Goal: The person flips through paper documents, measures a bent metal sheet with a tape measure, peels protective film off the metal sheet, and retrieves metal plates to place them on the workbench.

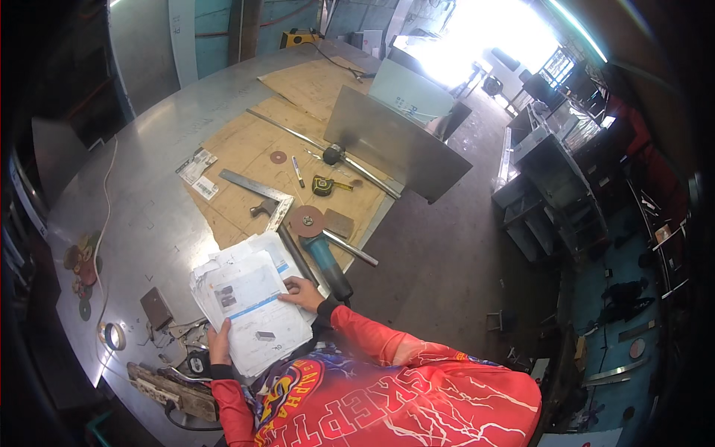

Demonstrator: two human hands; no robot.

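Note:
A thick, uneven stack of printed papers [257,328] lies tilted at the metal table's near edge, close to my body. The top sheet shows a blue band and small pictures. My left hand [219,344] grips the stack's lower left edge, thumb on top and the other fingers mostly hidden. Along the right edge, my right hand [302,294] has its fingers curled round the sheets. Just right of that hand lies an angle grinder [328,267] with a teal body and a brown disc. A steel square [257,186] and a dark tube [298,257] lie beyond the papers.
Cardboard [242,149] covers part of the metal table [149,179]. On it are a tape measure [323,185], a marker [298,171], a long metal rod [290,132] and a large sheet-metal panel [395,141]. Worn discs [83,272] and a wooden block [175,391] lie left.

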